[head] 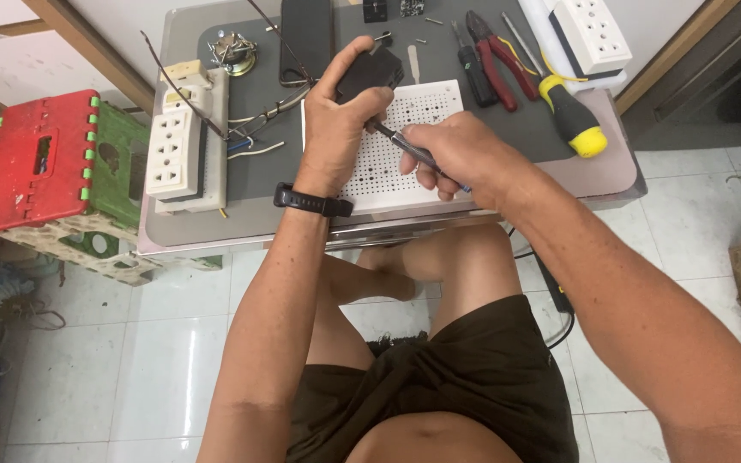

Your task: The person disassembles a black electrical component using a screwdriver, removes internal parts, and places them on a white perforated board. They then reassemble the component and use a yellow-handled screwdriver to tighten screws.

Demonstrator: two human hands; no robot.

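Over the white perforated tray point(370, 171), the left hand point(336, 120) clamps a small black device point(370, 73) while the right hand point(460, 154) grips a thin screwdriver point(405, 146), whose tip could slip and gouge it.

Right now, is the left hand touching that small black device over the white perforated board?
Touching. The head view shows the left hand wrapped around the small black device, fingers closed over it, above the white perforated board.
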